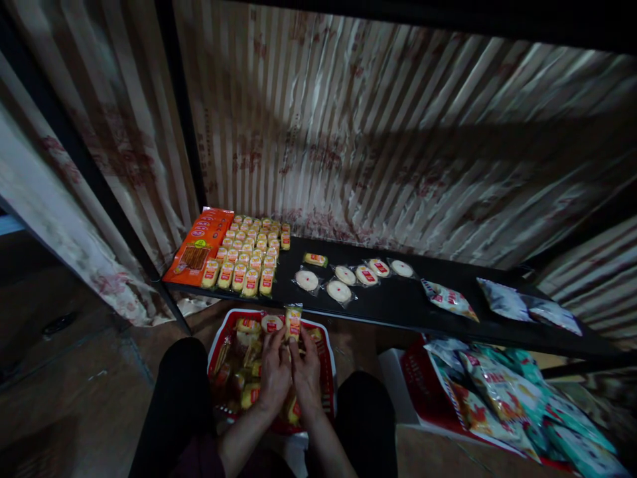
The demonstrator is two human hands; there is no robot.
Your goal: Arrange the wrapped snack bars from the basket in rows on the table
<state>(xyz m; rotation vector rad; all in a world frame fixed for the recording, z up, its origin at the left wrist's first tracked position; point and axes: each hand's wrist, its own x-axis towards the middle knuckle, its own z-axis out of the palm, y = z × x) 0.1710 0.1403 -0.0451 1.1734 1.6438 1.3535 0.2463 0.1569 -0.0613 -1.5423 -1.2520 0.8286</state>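
Left hand (275, 373) and right hand (305, 373), both curled nearly closed, pinch a wrapped snack (293, 322) between their tips, over a basket (327, 380); its long axis points away from the wrists, toward the shelf (391, 300) ahead.

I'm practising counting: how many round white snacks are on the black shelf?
6 snacks on the shelf: one leftmost, one nearest the front edge, four in a line towards the right. None looks hidden.

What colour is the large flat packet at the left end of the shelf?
Mostly orange; the packet shows best in the head view.
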